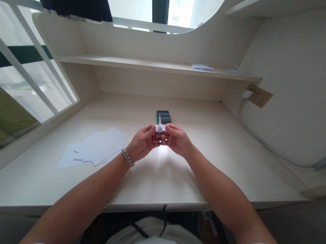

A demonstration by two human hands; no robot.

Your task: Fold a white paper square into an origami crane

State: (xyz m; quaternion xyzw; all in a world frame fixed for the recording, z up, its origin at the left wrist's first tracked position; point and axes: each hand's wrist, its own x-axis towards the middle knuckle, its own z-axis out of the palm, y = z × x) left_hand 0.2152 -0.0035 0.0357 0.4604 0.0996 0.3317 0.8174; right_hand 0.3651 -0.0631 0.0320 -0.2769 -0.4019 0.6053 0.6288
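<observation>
A small folded white paper piece (160, 128) with a thin upright point is held between both hands over the middle of the desk. My left hand (143, 140) pinches its left side between thumb and fingers; a ring and a chain bracelet show on this hand and wrist. On the other side my right hand (178, 139) grips the paper the same way, fingertips close to those of the left. Just behind the paper lies a dark phone (164, 117) with a green edge, partly covered by the fold and the fingers.
White paper sheets (97, 145) lie overlapping on the desk (235, 162) to the left. More folded paper (202, 67) rests on the shelf (146, 65). A plug sits in the wall socket (259, 96), its grey cable (267, 146) running along the right. Railings stand at the left.
</observation>
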